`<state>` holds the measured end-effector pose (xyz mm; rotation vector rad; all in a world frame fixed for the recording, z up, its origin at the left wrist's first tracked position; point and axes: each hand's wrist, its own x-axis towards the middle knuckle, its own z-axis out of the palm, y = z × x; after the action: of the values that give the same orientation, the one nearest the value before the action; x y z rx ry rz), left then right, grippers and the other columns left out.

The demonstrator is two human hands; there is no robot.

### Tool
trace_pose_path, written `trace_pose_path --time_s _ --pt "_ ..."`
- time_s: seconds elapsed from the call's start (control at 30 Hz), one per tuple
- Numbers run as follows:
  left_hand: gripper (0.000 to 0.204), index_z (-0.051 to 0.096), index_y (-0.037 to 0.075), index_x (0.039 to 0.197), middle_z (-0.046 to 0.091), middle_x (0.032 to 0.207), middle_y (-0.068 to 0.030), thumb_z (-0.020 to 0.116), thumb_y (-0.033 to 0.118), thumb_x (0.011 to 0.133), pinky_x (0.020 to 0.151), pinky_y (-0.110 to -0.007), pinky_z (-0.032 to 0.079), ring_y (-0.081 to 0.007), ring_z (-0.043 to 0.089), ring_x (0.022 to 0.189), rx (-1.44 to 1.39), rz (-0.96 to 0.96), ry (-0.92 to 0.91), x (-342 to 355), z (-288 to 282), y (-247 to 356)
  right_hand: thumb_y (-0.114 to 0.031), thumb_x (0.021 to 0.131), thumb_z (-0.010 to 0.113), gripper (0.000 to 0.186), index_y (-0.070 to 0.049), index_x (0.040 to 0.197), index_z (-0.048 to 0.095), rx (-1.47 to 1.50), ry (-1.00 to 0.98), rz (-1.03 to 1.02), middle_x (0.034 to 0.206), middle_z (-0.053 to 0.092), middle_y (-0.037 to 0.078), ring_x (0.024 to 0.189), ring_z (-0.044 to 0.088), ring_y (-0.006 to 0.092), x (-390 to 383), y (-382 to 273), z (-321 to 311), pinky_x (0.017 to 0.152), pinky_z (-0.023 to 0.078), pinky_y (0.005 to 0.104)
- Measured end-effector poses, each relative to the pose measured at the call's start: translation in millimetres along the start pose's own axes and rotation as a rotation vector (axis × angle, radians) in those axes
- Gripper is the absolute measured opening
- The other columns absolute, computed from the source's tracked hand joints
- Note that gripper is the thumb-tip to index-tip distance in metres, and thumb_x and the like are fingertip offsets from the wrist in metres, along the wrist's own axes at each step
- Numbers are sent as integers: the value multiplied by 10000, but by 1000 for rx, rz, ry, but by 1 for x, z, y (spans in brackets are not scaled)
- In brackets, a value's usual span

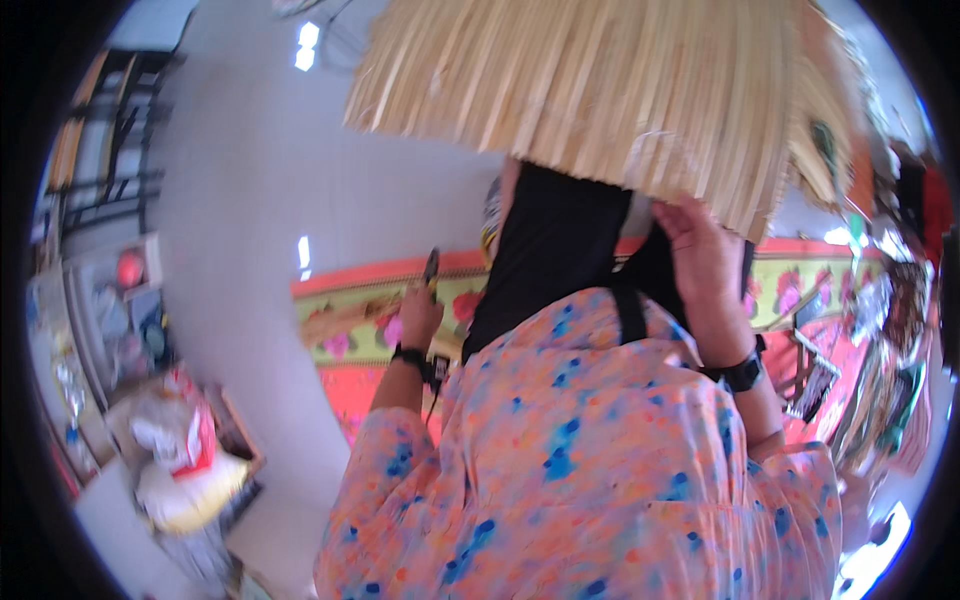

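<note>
A wide panel of pale, narrow bamboo-like strips [590, 80] lies over my lap and reaches to the top of the view. My right hand [700, 250] is at its near lower edge on the right, fingers bent and closed on the strips; the fingertips are partly hidden. Over on the left, my left hand [420, 315] is wrapped round a small hand tool [432, 268] with a dark tip and a bit of yellow, pointing away from me. Its exact kind is too blurred to tell. The left hand is apart from the panel.
I sit on a red and green flowered mat [350, 280] on a pale floor [250, 200]. At the left stand a dark rack [110, 150] and stuffed bags [190, 480]. To the right are a small dark frame [815, 375] and bundles of long strips [870, 400].
</note>
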<state>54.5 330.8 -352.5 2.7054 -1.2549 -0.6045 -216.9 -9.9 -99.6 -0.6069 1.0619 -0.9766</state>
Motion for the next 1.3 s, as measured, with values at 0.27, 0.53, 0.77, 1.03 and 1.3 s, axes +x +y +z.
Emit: trace_pose_path --time_s 0.27,0.53,0.77,1.03,1.3 --pt "358 547 -1 985 536 1003 -217 692 238 762 709 -482 525 -401 613 875 42 -178 -154 10 33 39 -3 846 624 289 1 1124 546 -31 -22 20 1016 632 88 935 641 219 -14 -14 18 786 562 363" --pt "365 654 12 888 661 862 -232 671 360 778 751 -467 523 -405 648 834 67 -149 -218 54 10 -1 9 832 629 301 22 1119 537 -41 -58 36 977 632 116 807 661 216 -15 -12 26 592 576 290" --pt "117 603 9 905 636 944 -92 672 31 813 647 -278 495 -122 589 695 -585 308 523 99 -263 173 2 825 649 310 34 1112 537 5 -17 -46 973 634 123 767 665 209 -15 -11 26 539 571 266" --pt "313 608 74 1080 529 1190 -108 674 23 778 605 -324 532 -223 639 697 -252 1108 152 87 -300 373 -47 835 670 256 -5 1072 582 -15 -44 -12 946 655 67 754 668 153 -15 -12 20 524 514 226" --pt "83 563 36 860 573 1073 -95 630 64 821 556 -354 513 -270 627 669 -20 1231 157 110 -294 389 -78 824 692 257 -19 1054 593 -30 -87 -5 902 660 42 733 665 123 -11 -11 16 487 438 182"
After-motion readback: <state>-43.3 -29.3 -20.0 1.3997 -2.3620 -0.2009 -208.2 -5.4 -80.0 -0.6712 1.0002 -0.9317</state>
